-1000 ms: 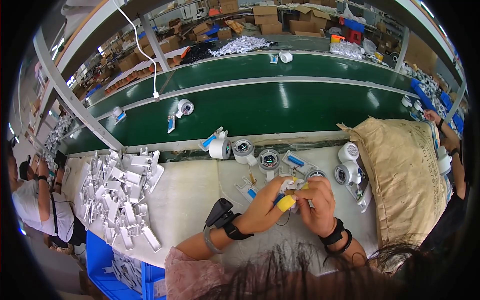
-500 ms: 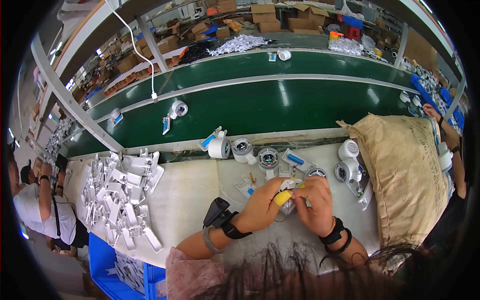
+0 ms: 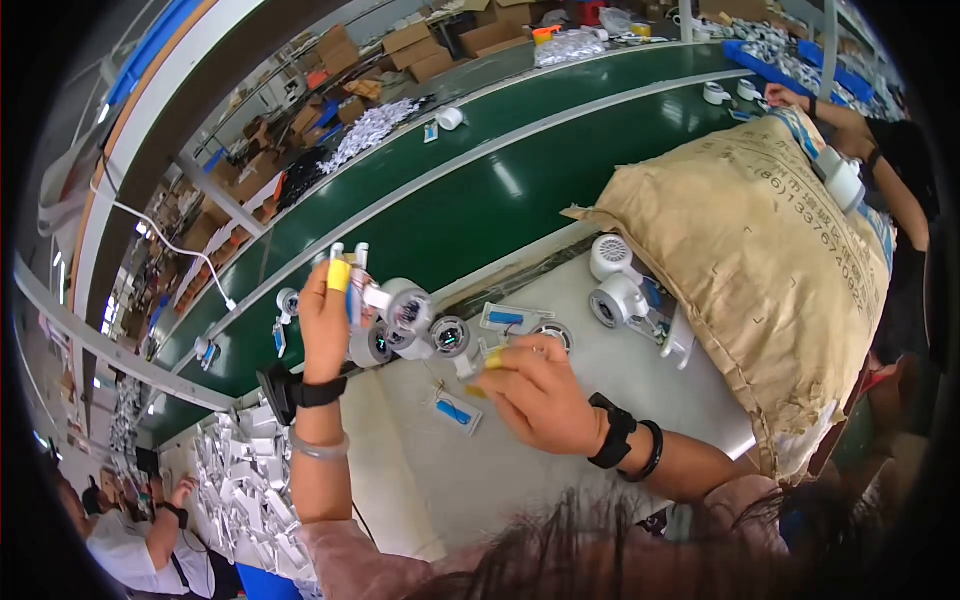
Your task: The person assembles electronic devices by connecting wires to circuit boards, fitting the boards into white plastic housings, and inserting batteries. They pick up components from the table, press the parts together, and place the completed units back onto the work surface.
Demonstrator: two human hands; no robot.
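- The left hand (image 3: 323, 325) has been carried away from the right hand (image 3: 545, 400), out past the counter's (image 3: 410, 470) far edge; the whole view has also been turned.
- The held unit (image 3: 376, 297) is gripped in the left hand, between curled fingers and thumb, above the far edge beside the belt (image 3: 480, 220); its round head (image 3: 408, 308) is turned to the right.
- The right hand is held half curled over the counter; it is blurred, so whether anything is pinched cannot be told.
- On the held unit, a blue cell (image 3: 354, 303) is seen in place and the head appears joined; this one is judged further along than the rest.
- Seemingly left to be worked: the open head (image 3: 452, 338) by the far edge, the tray (image 3: 455, 410) lying nearer, and the pair (image 3: 618, 300) by the sack (image 3: 750, 270).
- By the left edge, white brackets (image 3: 240, 480) are heaped, apparently not yet used.
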